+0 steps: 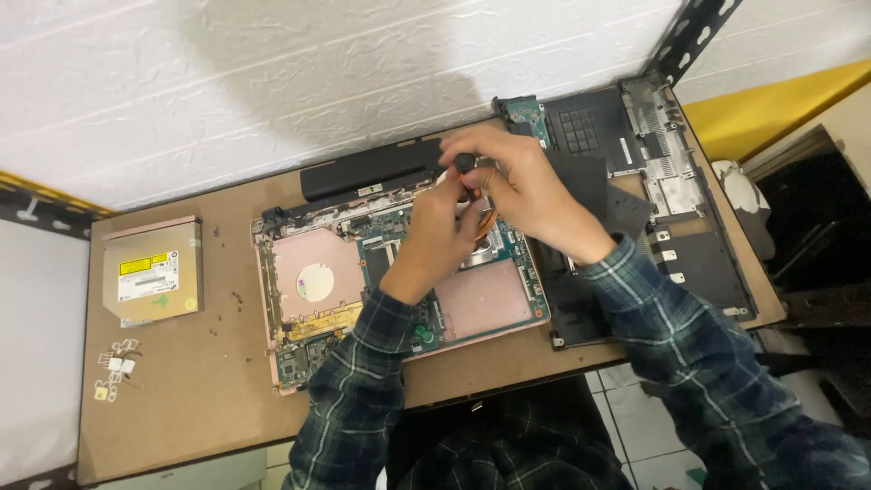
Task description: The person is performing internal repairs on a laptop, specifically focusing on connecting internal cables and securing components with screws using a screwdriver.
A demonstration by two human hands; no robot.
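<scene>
An opened pink laptop base (308,281) with a green circuit board lies on the brown table (200,390). Both hands hover over its upper middle. My right hand (517,181) pinches a small black part (464,163) at its fingertips. My left hand (440,231) sits just below it, fingers curled near a copper-coloured piece; whether it grips anything is hidden. Plaid sleeves cover both forearms.
A long black battery (363,172) lies along the laptop's far edge. A silver optical drive (150,270) sits at the left, with small screws (234,299) and tiny white parts (116,367) nearby. A black laptop cover (671,209) lies at the right. A white wall stands behind.
</scene>
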